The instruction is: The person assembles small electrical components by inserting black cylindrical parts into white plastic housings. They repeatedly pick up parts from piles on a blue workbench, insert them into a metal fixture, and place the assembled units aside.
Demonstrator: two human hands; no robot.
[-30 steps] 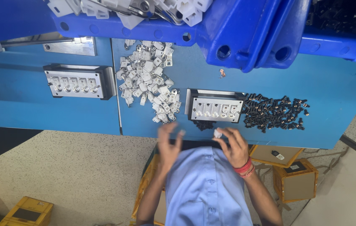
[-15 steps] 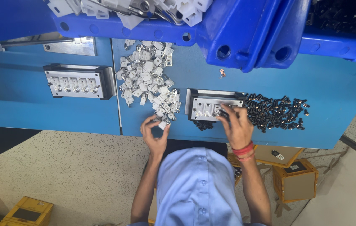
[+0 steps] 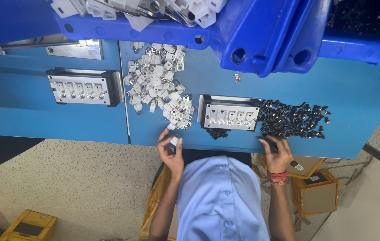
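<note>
White plastic housing pinched in the left hand fingers and black screw in the right hand could be dropped off the counter front edge.

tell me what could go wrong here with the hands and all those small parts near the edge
The left hand pinches a small white part right at the blue table's front edge; a slip could drop it to the floor. The right hand reaches by the pile of black parts, and a brush might roll some off. The white parts pile could scatter likewise.
</note>
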